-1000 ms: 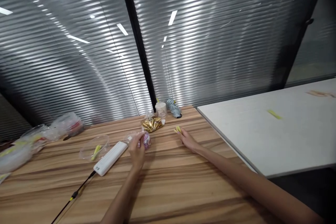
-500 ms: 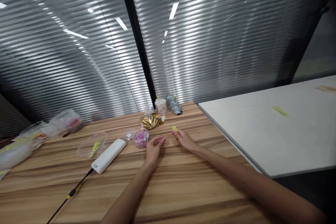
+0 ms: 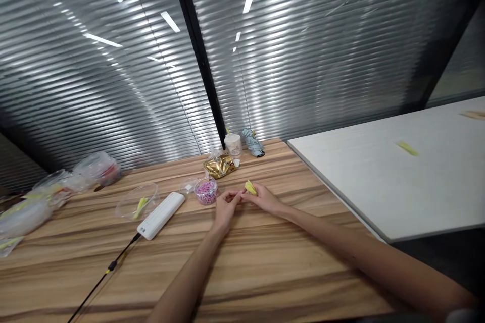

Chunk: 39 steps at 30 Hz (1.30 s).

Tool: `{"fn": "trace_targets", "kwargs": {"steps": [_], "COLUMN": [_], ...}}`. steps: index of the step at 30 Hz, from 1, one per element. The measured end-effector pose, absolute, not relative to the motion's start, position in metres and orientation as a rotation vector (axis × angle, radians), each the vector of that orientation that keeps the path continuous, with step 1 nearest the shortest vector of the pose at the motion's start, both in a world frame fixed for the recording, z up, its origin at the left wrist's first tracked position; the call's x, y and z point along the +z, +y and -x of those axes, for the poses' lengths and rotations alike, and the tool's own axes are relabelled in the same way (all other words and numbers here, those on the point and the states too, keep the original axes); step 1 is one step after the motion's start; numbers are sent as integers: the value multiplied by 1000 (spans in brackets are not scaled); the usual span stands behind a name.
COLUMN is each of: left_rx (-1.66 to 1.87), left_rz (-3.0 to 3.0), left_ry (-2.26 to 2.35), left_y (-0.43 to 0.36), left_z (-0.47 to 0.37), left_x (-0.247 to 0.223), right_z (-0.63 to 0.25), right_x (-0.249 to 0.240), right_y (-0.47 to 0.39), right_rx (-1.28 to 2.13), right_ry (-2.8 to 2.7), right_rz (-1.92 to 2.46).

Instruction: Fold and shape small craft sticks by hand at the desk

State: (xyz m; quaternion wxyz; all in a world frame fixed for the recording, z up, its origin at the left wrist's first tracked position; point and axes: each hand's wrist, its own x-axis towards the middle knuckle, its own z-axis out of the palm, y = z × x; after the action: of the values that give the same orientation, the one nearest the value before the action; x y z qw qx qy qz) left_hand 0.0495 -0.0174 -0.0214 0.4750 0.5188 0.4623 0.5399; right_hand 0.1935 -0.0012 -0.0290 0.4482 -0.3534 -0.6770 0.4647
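Note:
My right hand (image 3: 265, 199) is closed round a small yellow strip-like piece (image 3: 250, 187) that sticks up above its fingers; its exact kind is unclear. My left hand (image 3: 226, 208) is pinched, with its fingertips meeting those of my right hand; whatever lies between them is too small to make out. Just left of my left hand stands a clear round tub (image 3: 206, 192) full of tiny pink and purple pieces, like beads. A clear lid (image 3: 188, 186) lies beside the tub.
Behind the tub lie a crumpled gold packet (image 3: 220, 166), a white paper cup (image 3: 233, 146) and a grey-blue pouch (image 3: 253, 143). Leftward are a white power bank (image 3: 161, 215) with a black cable, a clear dish (image 3: 125, 207) with yellow strips, and plastic bags (image 3: 94, 171). A white table (image 3: 356, 176) adjoins at right.
My hands have come together, fingertips now touching where a gap was before. The yellow piece has turned and shows more of itself. The view has shifted slightly.

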Motion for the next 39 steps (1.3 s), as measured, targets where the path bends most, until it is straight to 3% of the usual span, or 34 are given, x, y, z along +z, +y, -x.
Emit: {"fn": "trace_targets", "kwargs": {"steps": [16, 27, 34, 39], "left_rx": [1323, 1247, 1099, 1256], "left_rz": [-1305, -1440, -1554, -1685], "left_ry": [1170, 1175, 1105, 1115], "left_y": [-14, -20, -23, -27], "left_z": [-48, -51, -51, -53], "left_x": [-25, -21, -18, -13], "right_z": [-192, -191, -192, -192], "right_x": [-36, -34, -36, -37], "right_y": [2, 2, 4, 7], "right_rx": [978, 1180, 1097, 872], "right_ry": [-1740, -1510, -1543, -1581], "right_rz": [946, 975, 921, 1065]}}
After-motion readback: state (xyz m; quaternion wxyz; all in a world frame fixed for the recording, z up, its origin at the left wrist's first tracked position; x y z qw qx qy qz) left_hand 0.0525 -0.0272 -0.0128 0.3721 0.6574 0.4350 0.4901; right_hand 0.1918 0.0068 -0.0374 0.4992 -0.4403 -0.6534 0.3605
